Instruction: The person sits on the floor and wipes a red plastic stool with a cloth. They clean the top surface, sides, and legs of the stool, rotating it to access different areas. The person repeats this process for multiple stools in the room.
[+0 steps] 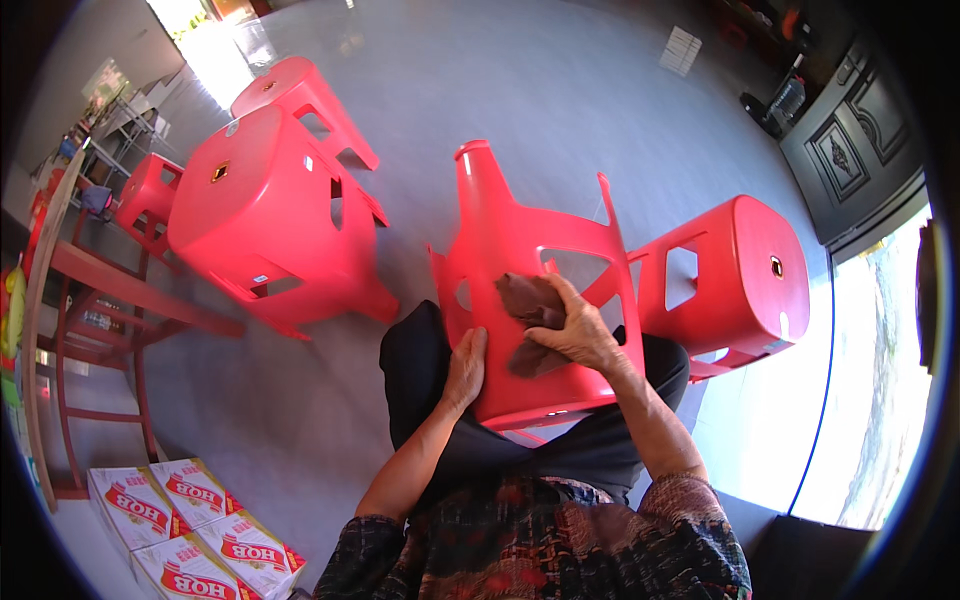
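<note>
A red plastic stool (517, 240) lies tipped on my lap, its legs pointing away from me and its seat towards my body. My left hand (466, 367) grips the stool's left side near the seat. In my right hand (585, 330) is a crumpled brown cloth (529, 300), pressed on the upward-facing side of the stool, beside a leg. Part of the cloth hangs below my fingers.
Upright red stools stand at left (240, 172), behind it (281, 82) and farther left (150, 187). Another red stool (765, 277) is at right, near a dark panelled door (847, 142). A wooden table (127, 277) and printed cartons (135, 510) are at left.
</note>
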`<state>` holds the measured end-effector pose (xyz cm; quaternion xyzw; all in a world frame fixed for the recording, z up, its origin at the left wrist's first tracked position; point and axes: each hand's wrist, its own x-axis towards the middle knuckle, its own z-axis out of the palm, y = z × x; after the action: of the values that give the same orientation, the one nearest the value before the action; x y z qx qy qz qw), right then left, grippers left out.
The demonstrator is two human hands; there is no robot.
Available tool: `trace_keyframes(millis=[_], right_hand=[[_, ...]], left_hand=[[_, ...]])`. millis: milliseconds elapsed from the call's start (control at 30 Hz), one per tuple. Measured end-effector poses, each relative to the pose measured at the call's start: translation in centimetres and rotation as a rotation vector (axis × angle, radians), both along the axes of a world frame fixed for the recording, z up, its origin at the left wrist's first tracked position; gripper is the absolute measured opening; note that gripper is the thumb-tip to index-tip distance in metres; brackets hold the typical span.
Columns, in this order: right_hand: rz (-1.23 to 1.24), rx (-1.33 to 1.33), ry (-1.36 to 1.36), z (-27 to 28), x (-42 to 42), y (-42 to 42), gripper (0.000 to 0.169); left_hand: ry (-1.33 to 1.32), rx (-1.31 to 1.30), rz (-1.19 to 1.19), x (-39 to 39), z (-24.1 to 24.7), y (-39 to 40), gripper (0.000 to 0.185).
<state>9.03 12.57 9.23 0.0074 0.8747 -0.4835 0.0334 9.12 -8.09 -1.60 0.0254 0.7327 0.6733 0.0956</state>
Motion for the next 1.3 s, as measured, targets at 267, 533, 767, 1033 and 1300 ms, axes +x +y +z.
trace_keyframes(millis=[267, 533, 767, 1033, 1300], right_hand=[[-0.165, -0.746, -0.112, 1.2, -0.2, 6.3, 0.064], [-0.22, 0.194, 0.158, -2.4, 3.9, 5.9, 0.053], [0.085, 0.632, 0.346, 3.0, 5.9, 1.0, 0.055], [0.053, 0.675, 0.394, 0.2, -3.9, 3.1, 0.043], [-0.21, 0.876, 0.331, -1.9, -14.9, 1.2, 0.042]], left_hand=[[0.476, -0.342, -0.176, -1.2, 3.0, -1.9, 0.035], [0.556, -0.37, -0.175, -0.5, 3.5, 0.1, 0.046], [0.541, -0.411, -0.209, -0.4, 3.9, -0.1, 0.044], [0.516, -0.416, -0.245, -0.5, 4.4, 0.1, 0.041], [0.48, -0.412, -0.258, -0.7, 4.6, 0.4, 0.04]])
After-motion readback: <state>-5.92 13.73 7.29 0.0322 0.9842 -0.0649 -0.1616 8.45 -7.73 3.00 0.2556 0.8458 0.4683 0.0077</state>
